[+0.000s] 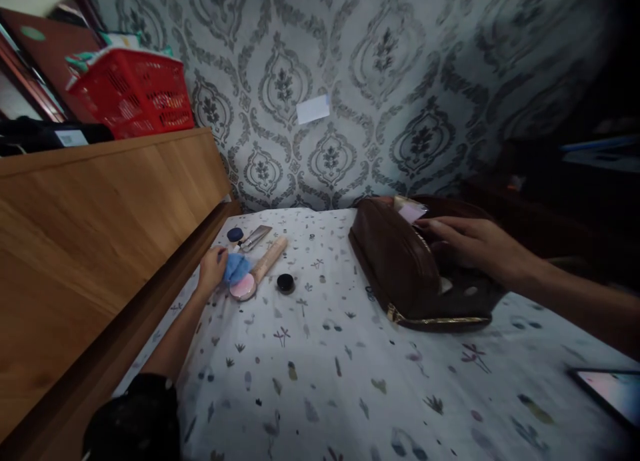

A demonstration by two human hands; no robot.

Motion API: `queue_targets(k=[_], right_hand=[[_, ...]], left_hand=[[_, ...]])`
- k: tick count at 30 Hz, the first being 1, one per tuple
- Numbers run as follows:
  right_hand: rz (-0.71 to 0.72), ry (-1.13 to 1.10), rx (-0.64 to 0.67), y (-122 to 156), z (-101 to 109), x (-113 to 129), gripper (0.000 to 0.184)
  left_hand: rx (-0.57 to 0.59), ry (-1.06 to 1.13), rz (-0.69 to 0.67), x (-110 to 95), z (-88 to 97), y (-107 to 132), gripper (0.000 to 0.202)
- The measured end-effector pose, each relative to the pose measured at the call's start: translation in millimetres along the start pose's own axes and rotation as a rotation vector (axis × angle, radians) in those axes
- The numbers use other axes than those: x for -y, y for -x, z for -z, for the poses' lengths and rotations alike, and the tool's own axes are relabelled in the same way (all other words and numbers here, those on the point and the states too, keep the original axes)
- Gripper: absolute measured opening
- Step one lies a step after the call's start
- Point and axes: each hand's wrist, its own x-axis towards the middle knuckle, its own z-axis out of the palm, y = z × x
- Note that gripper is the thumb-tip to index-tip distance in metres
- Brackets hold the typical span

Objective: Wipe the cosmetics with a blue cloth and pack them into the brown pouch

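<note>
The open brown bag [387,248] sits on the printed sheet [320,361], the right hand [470,244] at its mouth, grip unclear. The left hand [212,269] touches a blue cloth [237,268], grip also unclear; a pink compact [243,288], tube [271,258] and black jar [285,284] crowd nearby.

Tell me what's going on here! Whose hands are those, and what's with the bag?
One person is using both hands. The right hand is at the opening of an unzipped brown bag; whether it grips anything there is hard to tell. The left hand is at a blue cloth, away on the other side of the printed sheet. Close by the cloth lie a pink round case and a beige tube.
</note>
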Motion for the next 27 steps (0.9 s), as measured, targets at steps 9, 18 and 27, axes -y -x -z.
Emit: queue_targets(k=[9,18,27], right_hand=[[0.025,-0.026,-0.276,39,1,38,0.026],[0.187,-0.343,0.160,113,-96,62,0.033],[-0.284,-1.058,0.341,122,-188,49,0.044]], left_hand=[[0.069,-0.007,0.181,38,-52.1,1,0.028],[-0.023,0.213,0.097,4,-15.3,15,0.027],[0.350,0.724,-0.380,-110,-17.9,118,0.023]])
